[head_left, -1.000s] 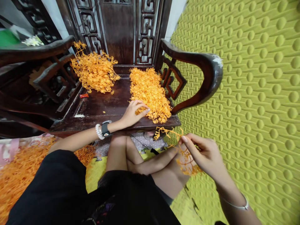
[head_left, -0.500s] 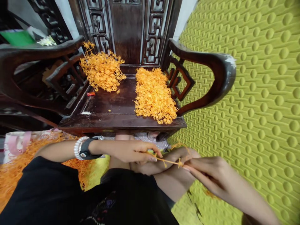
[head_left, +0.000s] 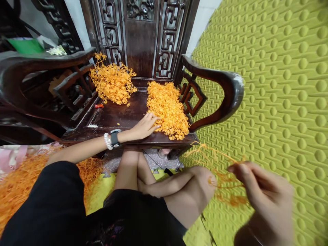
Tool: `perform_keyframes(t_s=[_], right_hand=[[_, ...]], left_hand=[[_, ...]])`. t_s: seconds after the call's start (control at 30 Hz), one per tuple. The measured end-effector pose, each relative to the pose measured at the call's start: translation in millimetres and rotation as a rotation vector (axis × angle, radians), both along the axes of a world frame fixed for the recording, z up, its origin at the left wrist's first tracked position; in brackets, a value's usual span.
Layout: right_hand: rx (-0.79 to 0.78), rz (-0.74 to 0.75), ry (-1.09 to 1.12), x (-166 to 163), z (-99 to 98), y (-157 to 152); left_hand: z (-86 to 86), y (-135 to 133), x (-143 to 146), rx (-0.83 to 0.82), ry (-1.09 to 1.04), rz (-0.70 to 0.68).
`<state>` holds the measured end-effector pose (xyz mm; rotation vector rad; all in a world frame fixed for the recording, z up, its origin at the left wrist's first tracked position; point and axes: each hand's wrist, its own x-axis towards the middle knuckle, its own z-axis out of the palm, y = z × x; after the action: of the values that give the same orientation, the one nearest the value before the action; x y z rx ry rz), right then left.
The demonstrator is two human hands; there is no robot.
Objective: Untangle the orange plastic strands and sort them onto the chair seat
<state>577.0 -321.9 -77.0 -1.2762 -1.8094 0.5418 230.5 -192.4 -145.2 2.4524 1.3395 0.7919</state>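
Apparently a red wrapper (head_left: 99, 106) lies near orange strands (head_left: 113, 85)

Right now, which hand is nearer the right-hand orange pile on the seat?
Left. The left hand is at the orange pile's near left edge, touching or almost touching it; the right hand is apart, off to the right beyond the seat, pinching orange strands.

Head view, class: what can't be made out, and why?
All in the head view:
Orange strands in the right hand: exact shape blurred.
Whether the left hand, at the orange pile, holds anything: the hand itself hides it.
Orange heap: cut by left edge, partly behind dark sleeve.
Shirt print: too small.
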Motion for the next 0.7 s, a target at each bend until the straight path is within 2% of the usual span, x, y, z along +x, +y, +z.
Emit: perform_keyframes(t_s=[0.07,0.13,0.23,0.3,0.37,0.43,0.53,0.63,0.7], right_hand=[[-0.011,0.001,0.037,-25.7,-5.0,4.9],[-0.07,-0.005,0.106,-40.4,-7.5,10.5],[-0.15,-0.01,0.324,-51.0,-8.0,21.2],[-0.202,0.064,0.504,-57.1,-6.0,29.1],[-0.263,0.176,0.658,-64.7,-2.2,35.5],[-0.32,0.276,0.781,-73.6,2.2,39.0],[-0.373,0.346,0.913,-86.6,6.1,39.0],[-0.386,0.317,0.924,-94.7,5.0,35.2],[-0.409,0.272,0.868,-95.8,3.8,31.2]], left_hand=[[-14.0,12.2,11.7,0.016,0.064,-0.018],[-19.8,13.3,19.7,0.013,0.066,-0.019],[-11.7,-1.2,26.6,0.075,-0.04,0.004],[1.4,-17.7,30.9,0.083,-0.16,-0.04],[14.5,-36.3,36.4,-0.033,-0.284,-0.163],[22.8,-54.1,43.6,-0.25,-0.385,-0.348],[23.8,-75.4,55.9,-0.491,-0.453,-0.538],[17.2,-90.4,67.2,-0.489,-0.452,-0.57],[12.3,-98.8,72.9,-0.5,-0.525,-0.584]])
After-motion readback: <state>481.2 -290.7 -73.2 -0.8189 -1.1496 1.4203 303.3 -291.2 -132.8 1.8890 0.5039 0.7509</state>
